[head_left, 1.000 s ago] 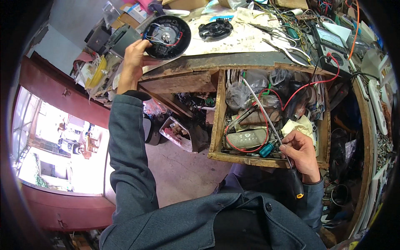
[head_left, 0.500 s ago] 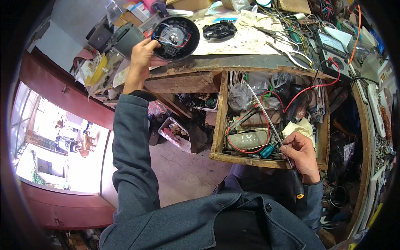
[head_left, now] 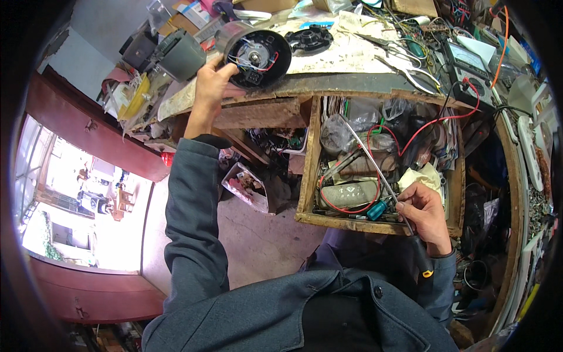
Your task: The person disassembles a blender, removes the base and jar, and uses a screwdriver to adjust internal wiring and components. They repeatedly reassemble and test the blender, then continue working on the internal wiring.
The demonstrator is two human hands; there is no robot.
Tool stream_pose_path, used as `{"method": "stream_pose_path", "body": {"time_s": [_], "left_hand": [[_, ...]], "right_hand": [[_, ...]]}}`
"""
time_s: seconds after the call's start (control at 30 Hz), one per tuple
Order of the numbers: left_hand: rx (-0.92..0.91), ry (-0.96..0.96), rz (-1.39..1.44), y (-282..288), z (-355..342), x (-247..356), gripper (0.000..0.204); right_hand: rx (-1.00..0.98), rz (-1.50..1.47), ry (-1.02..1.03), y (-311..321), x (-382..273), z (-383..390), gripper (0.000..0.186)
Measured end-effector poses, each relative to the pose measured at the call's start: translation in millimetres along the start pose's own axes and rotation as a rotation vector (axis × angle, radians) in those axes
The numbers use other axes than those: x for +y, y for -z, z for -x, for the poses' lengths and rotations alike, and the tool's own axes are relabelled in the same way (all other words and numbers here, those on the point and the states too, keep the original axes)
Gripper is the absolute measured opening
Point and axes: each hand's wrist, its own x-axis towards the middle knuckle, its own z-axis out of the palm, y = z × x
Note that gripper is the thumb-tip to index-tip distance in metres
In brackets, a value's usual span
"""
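My left hand (head_left: pixel 214 85) grips the lower left rim of a round appliance base (head_left: pixel 256 58), a black-lined metal housing with wires and a central part inside. It is held at the bench's front edge, its open underside tilted toward me. A black round cover (head_left: pixel 309 39) lies on the paper just right of it. Above the open drawer's front, my right hand (head_left: pixel 423 212) is closed around a long screwdriver (head_left: pixel 375 167). Its thin shaft points up and left over the drawer, and its black handle with a yellow end hangs below my fingers.
The wooden drawer (head_left: pixel 307 193) holds plastic bags, a grey case (head_left: pixel 350 193), a teal-handled tool (head_left: pixel 377 210) and a red test lead. On the bench are pliers (head_left: pixel 410 76), an analog multimeter (head_left: pixel 467 70) and tangled wires. A cardboard box (head_left: pixel 249 188) stands below.
The appliance base has moved right and turned, so its metal outer side now shows. My left hand moved with it. My right hand and the screwdriver have barely shifted.
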Motion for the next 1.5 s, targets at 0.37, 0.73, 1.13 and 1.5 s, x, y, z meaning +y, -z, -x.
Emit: {"method": "stream_pose_path", "body": {"time_s": [0.37, 0.73, 1.13, 1.5], "left_hand": [[-0.034, -0.046, -0.128, 13, -13, -27, 0.054], [0.057, -0.025, -0.207, -6, 6, -18, 0.065], [0.303, -0.348, -0.369, -38, 3, -57, 0.089], [0.257, -0.332, -0.332, -36, 6, -57, 0.09]], "right_hand": [[-0.021, 0.072, -0.032, 0, -4, 0, 0.019], [-0.048, 0.086, -0.052, 1, -3, 1, 0.021], [-0.044, 0.084, -0.07, 0, -6, 3, 0.019], [-0.055, 0.105, -0.059, 0, -6, 3, 0.018]]}}
